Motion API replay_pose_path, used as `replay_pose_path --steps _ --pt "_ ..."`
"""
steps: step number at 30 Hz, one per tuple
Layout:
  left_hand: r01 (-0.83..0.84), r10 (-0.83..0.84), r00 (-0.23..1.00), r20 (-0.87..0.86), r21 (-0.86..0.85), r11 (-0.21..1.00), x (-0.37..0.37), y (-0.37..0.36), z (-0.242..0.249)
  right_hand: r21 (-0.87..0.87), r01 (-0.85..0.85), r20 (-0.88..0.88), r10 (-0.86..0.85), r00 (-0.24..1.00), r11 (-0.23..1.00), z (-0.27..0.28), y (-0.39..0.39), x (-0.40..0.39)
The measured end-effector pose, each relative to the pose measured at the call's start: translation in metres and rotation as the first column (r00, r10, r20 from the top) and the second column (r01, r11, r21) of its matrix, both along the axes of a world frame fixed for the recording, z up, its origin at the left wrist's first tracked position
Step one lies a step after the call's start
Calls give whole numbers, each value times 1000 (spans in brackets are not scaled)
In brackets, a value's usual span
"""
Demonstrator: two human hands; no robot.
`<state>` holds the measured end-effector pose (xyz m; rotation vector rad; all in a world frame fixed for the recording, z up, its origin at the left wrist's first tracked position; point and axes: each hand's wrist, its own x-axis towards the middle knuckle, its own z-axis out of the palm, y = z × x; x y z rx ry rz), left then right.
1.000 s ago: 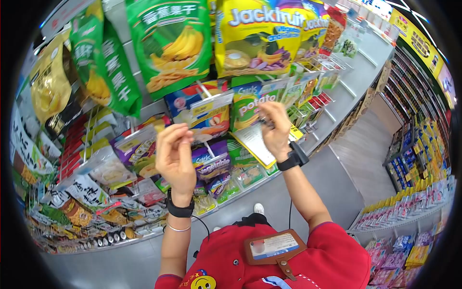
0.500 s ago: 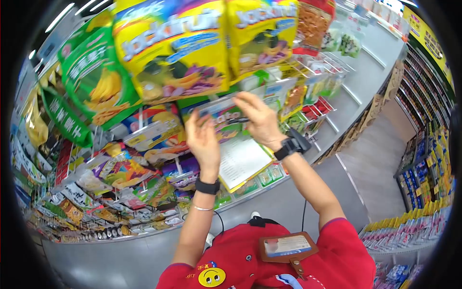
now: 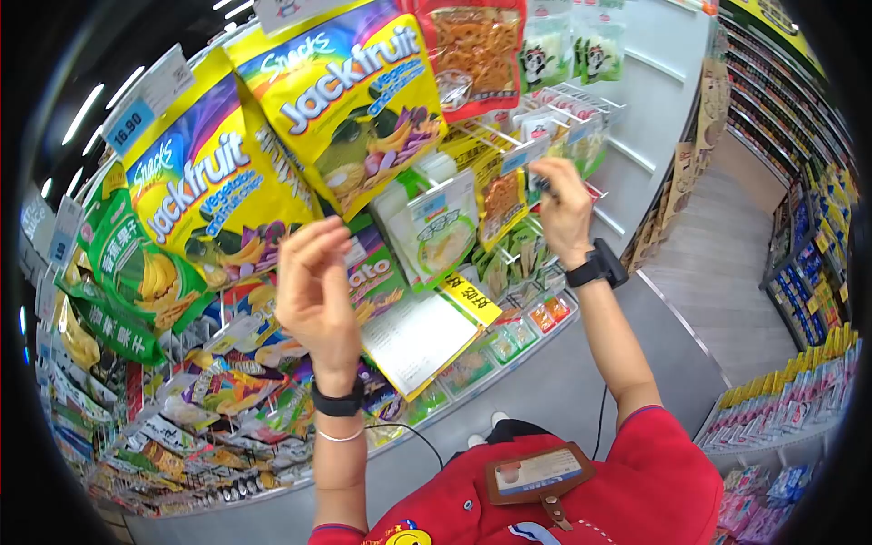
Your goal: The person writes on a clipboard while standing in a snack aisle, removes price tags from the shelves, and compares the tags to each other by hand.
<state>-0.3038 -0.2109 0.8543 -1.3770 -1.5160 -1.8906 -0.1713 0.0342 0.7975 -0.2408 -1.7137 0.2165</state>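
Price-tag holder (image 3: 536, 156) on a peg right of the jackfruit bags (image 3: 350, 100) seems pinched by the right hand (image 3: 565, 211), work there unfinished, while the left hand (image 3: 313, 291) hovers loosely curled, empty, below them.

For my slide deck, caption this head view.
Both hands raised at a snack rack: right hand at a peg tag, left hand empty.
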Motion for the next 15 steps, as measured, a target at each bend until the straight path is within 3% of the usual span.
replay_pose_path --steps 1,3,5,6,7,10,12,13,15 --pt "5 -5 1000 -29 5 1000 -1 3 12 53 87 -23 -86 996 995 3 19 10" --pt "54 -54 999 4 43 998 -3 11 29 -174 132 -76 -147 986 976 11 46 27" --pt "35 -32 997 -75 36 999 -1 16 53 -289 -27 -213 -37 976 957 32 69 36" --pt "22 -15 994 -112 54 998 1 19 71 -273 -62 -266 -13 964 960 52 69 39" --pt "3 2 988 -158 32 999 5 24 89 -138 -44 -324 -3 946 990 70 78 40" --pt "-15 31 971 -236 70 997 6 50 135 -122 -155 -459 83 885 980 119 92 38" --pt "-68 101 962 -254 137 988 3 73 159 -201 -435 -645 216 733 878 146 103 30" --pt "-199 238 932 -275 162 967 6 83 168 -188 -442 -649 227 726 877 155 111 24" --pt "-144 214 937 -278 252 957 7 112 178 -141 -501 -646 304 700 854 172 127 8"
